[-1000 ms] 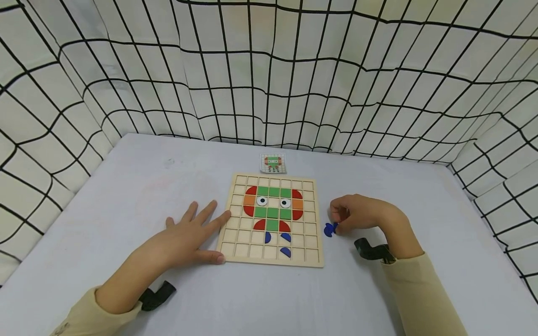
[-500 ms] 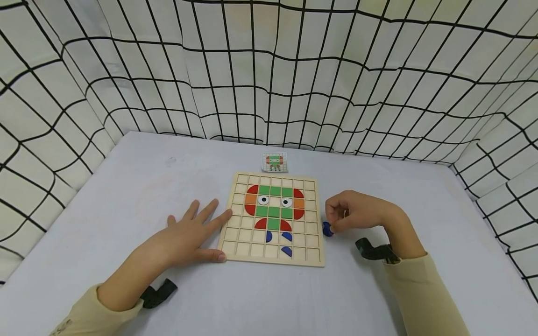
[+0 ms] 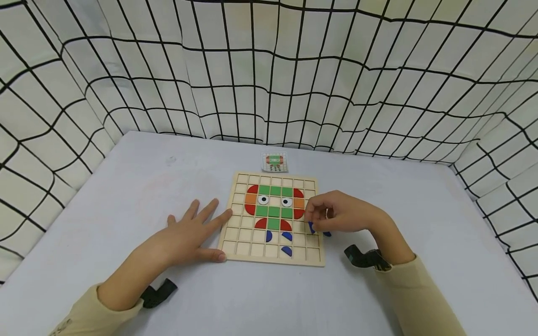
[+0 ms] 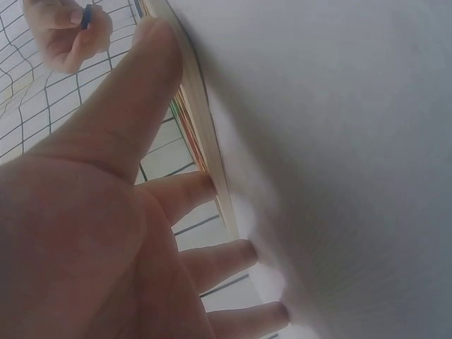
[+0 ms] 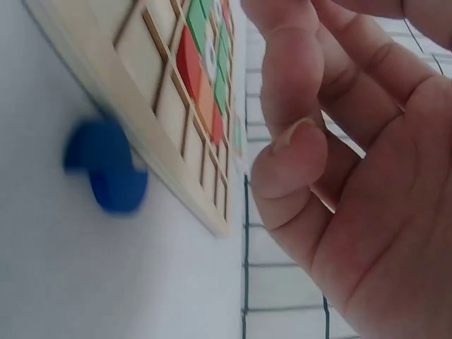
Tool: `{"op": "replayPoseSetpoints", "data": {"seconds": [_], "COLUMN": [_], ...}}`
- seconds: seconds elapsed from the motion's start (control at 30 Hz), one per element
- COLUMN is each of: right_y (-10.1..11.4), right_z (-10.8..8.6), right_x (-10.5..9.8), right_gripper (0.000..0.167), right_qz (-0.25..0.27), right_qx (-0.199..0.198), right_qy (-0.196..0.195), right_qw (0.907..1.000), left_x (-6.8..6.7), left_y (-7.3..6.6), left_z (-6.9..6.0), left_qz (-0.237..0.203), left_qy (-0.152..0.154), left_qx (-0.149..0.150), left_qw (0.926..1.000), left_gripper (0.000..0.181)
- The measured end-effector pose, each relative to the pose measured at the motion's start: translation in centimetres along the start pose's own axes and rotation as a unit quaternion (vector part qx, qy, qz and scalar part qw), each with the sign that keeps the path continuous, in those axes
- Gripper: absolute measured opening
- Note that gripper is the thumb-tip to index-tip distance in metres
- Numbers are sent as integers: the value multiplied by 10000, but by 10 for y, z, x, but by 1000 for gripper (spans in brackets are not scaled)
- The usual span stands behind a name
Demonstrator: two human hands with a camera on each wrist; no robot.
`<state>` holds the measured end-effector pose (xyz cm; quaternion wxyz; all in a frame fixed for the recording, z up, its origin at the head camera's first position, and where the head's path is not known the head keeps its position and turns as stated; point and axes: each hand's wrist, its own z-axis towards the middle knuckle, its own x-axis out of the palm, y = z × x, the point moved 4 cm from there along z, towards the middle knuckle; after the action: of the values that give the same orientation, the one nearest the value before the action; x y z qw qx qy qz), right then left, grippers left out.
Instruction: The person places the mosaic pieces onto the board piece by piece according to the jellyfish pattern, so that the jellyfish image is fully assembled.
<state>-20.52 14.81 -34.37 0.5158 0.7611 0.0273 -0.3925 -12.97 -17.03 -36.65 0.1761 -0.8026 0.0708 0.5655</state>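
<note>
A wooden grid board lies on the table, carrying red, green and orange pieces and two round eye pieces. Three blue half-round pieces lie in its lower part. My left hand is spread flat at the board's left side, thumb and index fingertip touching its edge. Over the board's right side, my right hand pinches a blue half-round piece between thumb and finger; the left wrist view shows this blue piece edge-on. Beside the board's right edge lie overlapping blue pieces, blurred in the right wrist view.
A small picture card with a similar coloured pattern lies just behind the board. White cloth covers the table. A black net over white sheeting rises along the back and sides.
My right hand picked up a blue half-round piece from the pile beside the board and moved left with it, over the board's right columns. The left hand stays in place.
</note>
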Motion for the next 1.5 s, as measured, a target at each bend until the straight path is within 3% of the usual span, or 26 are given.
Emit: {"op": "replayPoseSetpoints", "data": {"seconds": [0.57,0.97,1.5], "right_y": [16,35,49], "right_z": [29,39,45], "right_x": [36,55,72], "right_gripper": [9,8,7], "right_qz": [-142,-677,-1412], "right_qx": [-201,-598,-147], "right_qy": [-401,-297,-87], "right_qw": [9989,9955,9898], "left_x": [2,-1,-1], "left_y": [0,0,0], "left_z": [-1,-2,-3], "left_qz": [-3,18,-41], "left_qy": [0,-33,36], "left_qx": [-20,52,32], "left_qw": [10000,10000,10000], "left_gripper": [102,100,100]}}
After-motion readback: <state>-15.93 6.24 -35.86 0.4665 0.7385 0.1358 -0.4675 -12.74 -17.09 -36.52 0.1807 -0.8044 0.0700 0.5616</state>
